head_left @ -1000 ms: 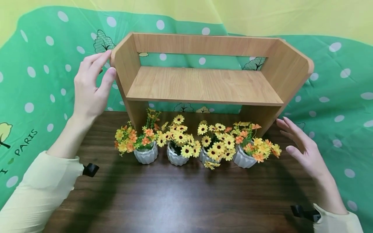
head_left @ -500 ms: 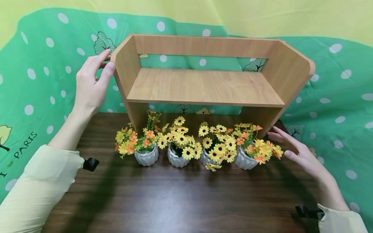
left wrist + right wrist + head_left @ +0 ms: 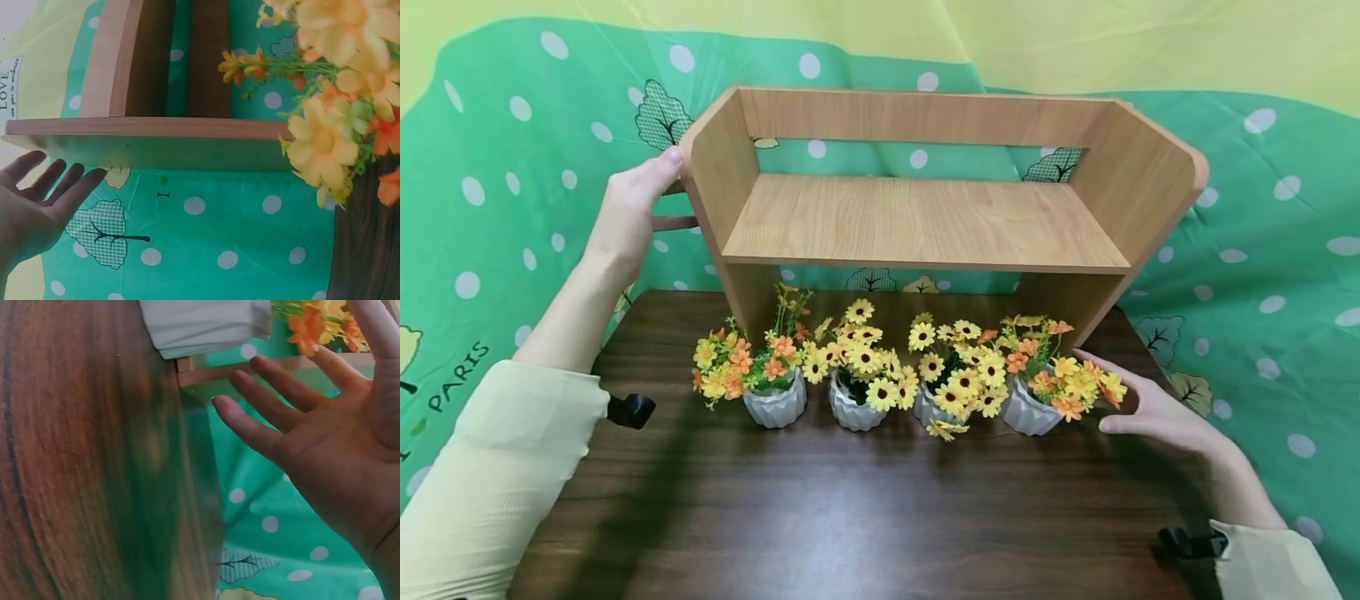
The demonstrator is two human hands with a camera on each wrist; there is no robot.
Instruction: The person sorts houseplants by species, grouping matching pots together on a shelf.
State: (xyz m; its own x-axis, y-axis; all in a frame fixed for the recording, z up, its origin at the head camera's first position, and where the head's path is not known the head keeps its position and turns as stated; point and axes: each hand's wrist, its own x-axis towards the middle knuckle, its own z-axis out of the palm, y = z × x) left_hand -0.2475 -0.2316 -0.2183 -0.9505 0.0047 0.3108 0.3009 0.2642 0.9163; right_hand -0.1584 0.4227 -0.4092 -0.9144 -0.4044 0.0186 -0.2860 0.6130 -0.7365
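Your left grip and right grip are loose, holding nothing; the shelf stands between them, with a flower pot left of the right one; you seem ready to take the shelf, which likely calls for a soft hold on both sides.

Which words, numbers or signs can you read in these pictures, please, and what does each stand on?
"PARIS", on the cloth, head view.
"I", on the cloth, left wrist view.
"LOVE", on a pale banner, left wrist view.
The smaller line beside "LOVE" is too blurred to read.
I see no numbers.
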